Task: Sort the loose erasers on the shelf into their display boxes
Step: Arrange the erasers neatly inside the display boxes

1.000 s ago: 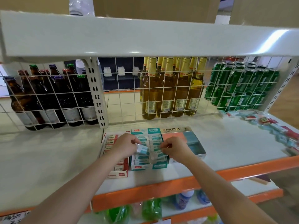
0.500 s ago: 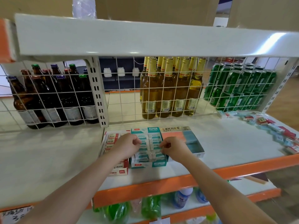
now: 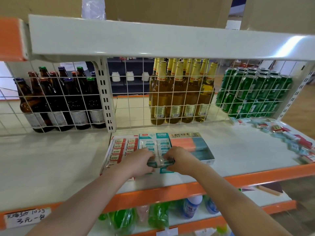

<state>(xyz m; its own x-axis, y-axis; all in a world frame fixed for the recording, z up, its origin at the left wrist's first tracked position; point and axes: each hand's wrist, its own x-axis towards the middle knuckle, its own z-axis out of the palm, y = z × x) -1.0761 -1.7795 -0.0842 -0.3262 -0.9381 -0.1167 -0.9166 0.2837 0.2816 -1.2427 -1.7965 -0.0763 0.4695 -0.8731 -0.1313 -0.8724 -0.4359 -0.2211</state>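
White shelf [image 3: 238,150] with orange edge, wire grid behind; both hands' fingers [image 3: 150,156] clamped on teal erasers [image 3: 160,163].

Box lid [image 3: 181,135]: "로버 지우개"; tag [image 3: 27,217]: "3元".

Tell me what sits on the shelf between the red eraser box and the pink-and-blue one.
In the head view, the teal eraser box sits between the red eraser box and the pink-and-blue box, touching both.

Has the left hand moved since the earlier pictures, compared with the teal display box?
Yes. The left hand has come toward the shelf's front edge, from the left wall of the teal display box to its near end, gripping teal erasers with the right hand.
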